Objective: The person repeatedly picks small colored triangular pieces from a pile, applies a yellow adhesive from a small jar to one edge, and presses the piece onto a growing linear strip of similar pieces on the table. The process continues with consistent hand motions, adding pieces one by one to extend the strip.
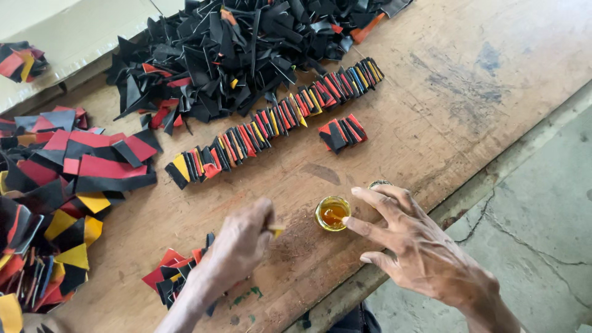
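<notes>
While the little round cup (pixel 333 213) of yellow glue sits on the wooden table (pixel 431 117) between both hands, the right hand (pixel 419 246) touches its rim with spread, empty fingers and is nearer, and the left hand (pixel 240 243) pinches a small stick (pixel 275 229) pointing at it.

Upper frame: pile of scraps (pixel 234 55) mostly black, some red. Row of folded pieces (pixel 271 126) black, red, yellow. Small jar (pixel 333 213) amber, possibly glue.

light: even daylight | shadows: soft, short | glare: none | focus: sharp, slight edge distortion
</notes>
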